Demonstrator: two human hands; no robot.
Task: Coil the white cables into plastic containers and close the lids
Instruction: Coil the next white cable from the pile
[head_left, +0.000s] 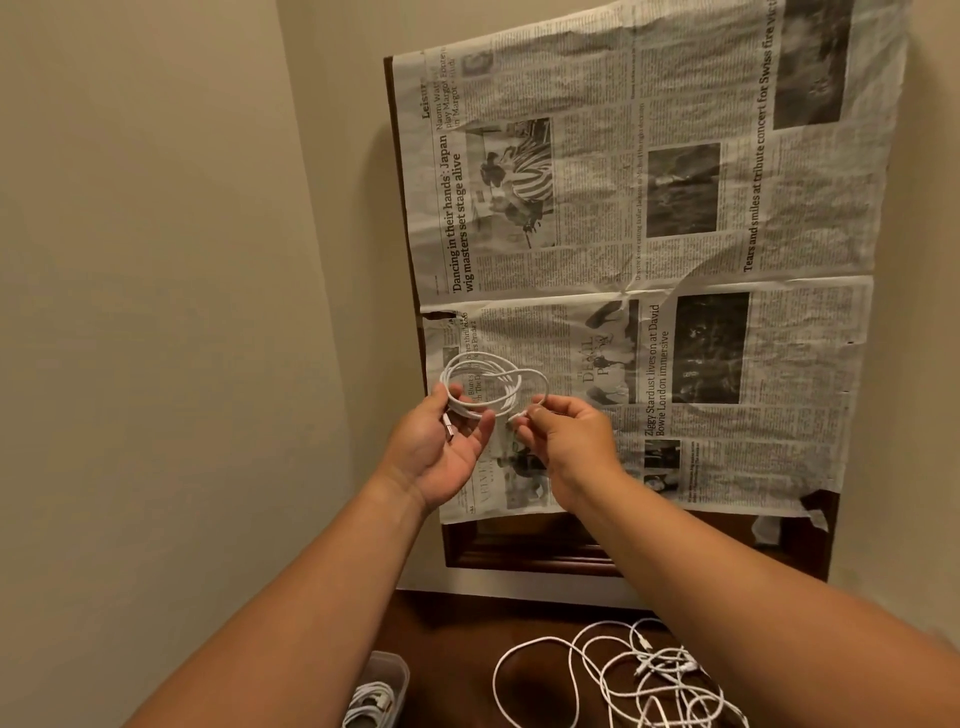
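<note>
Forearms (311, 597) were stretched up from the lower edge; beneath them a tangle of loose cables (665, 667) was spread on the dark table (457, 623), with a clear container (387, 670) at its left, cable seen inside; a coiled white cable (506, 400) was held up before the newspaper (675, 234); the left hand (441, 447) was curled round the coil; its free end was pinched by the right hand (566, 441).

Cable (480, 387) — white, like the loose cables (644, 675) below. Newspaper (649, 249) grey-white with black print and dark photos. Wall (145, 260) beige — tabletop (457, 634) and frame (519, 553) dark reddish brown.
</note>
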